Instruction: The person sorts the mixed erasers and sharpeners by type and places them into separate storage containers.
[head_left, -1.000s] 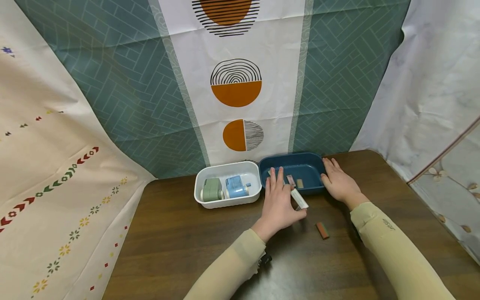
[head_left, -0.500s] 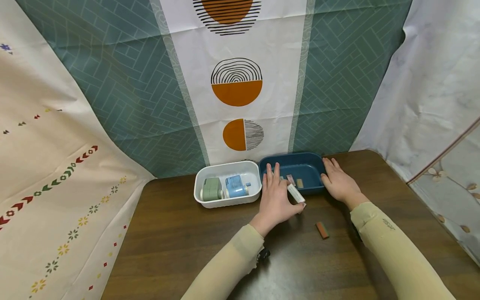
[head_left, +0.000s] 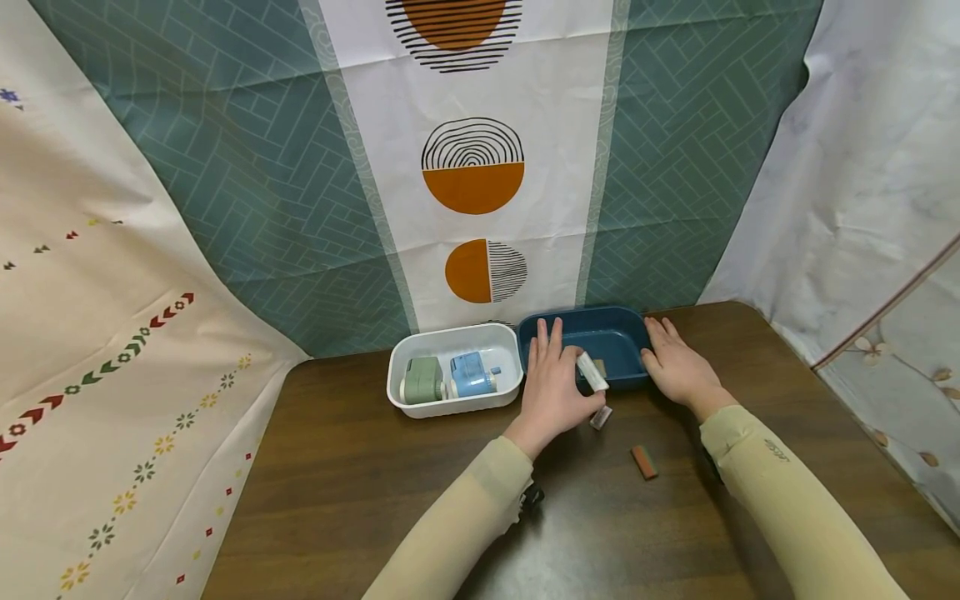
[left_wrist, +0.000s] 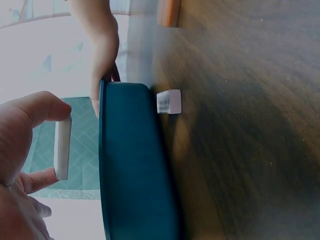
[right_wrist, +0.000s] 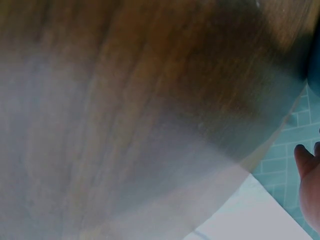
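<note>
My left hand (head_left: pixel 553 398) pinches a white block-shaped eraser (head_left: pixel 592 372) between thumb and a finger, its other fingers stretched out. In the left wrist view that eraser (left_wrist: pixel 62 149) is held above the rim of the dark blue tray (left_wrist: pixel 135 160). My right hand (head_left: pixel 681 365) rests with extended fingers against the tray's right end. Inside the blue tray (head_left: pixel 615 329) a small tan piece (head_left: pixel 600 367) shows; my left hand hides part of the inside. On the table before the tray lies a small pinkish-white eraser (head_left: pixel 601 417), nearer me a reddish-brown and green eraser (head_left: pixel 643 462).
A white tray (head_left: pixel 408 343) stands left of the blue one, holding a green crank pencil sharpener (head_left: pixel 424 379) and a blue one (head_left: pixel 471 373). The wooden table (head_left: pixel 360 483) ends at patterned cloth (head_left: pixel 300 208) behind.
The white eraser has risen and moved away from me toward the blue tray in my left hand. The pinkish-white eraser on the table has come into clearer view. My right hand stays put.
</note>
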